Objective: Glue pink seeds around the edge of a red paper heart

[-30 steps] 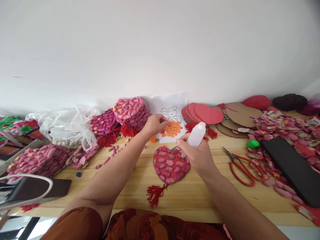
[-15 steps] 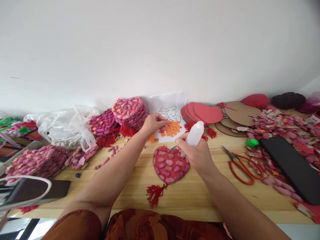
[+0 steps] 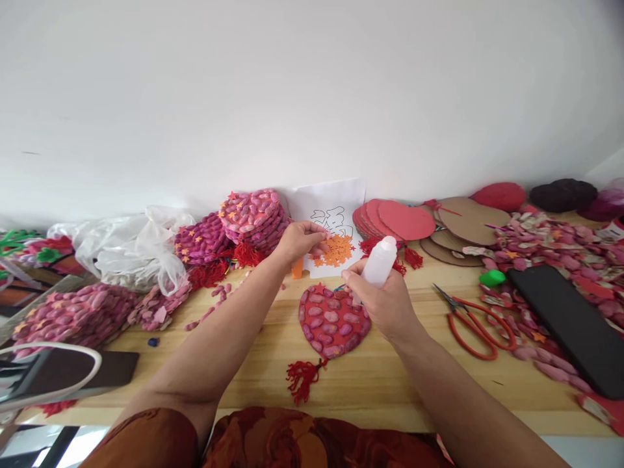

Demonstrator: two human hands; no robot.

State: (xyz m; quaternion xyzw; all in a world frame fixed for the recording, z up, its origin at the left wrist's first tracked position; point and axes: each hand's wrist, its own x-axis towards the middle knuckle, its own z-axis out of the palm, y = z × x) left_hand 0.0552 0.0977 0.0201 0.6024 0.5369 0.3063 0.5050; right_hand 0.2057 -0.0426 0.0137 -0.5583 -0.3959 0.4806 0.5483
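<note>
My right hand (image 3: 387, 299) is wrapped round a white squeeze bottle (image 3: 380, 261), its rounded end up and its lower end over a red heart (image 3: 331, 325). Pink-purple peanuts cover the heart, a red star sits at its top, and a red tassel (image 3: 303, 380) trails from its point. My left hand (image 3: 303, 242) is closed in a pinch at the left side of a pile of small orange stars (image 3: 336, 252). Whatever lies between its fingertips is too small to make out. The stars lie on a white sheet (image 3: 331, 195) with an outlined character.
Orange-handled scissors (image 3: 480, 328), a green cap (image 3: 492, 278) and a black phone (image 3: 568, 331) lie on the right. Red heart cutouts (image 3: 402, 220) and cardboard pieces (image 3: 472, 221) stand behind. Finished peanut pieces (image 3: 251, 211) and a plastic bag (image 3: 131, 247) are on the left.
My left hand has barely shifted at the star pile, its fingers moving slightly. The bottle stays in my right hand over the heart, almost unmoved.
</note>
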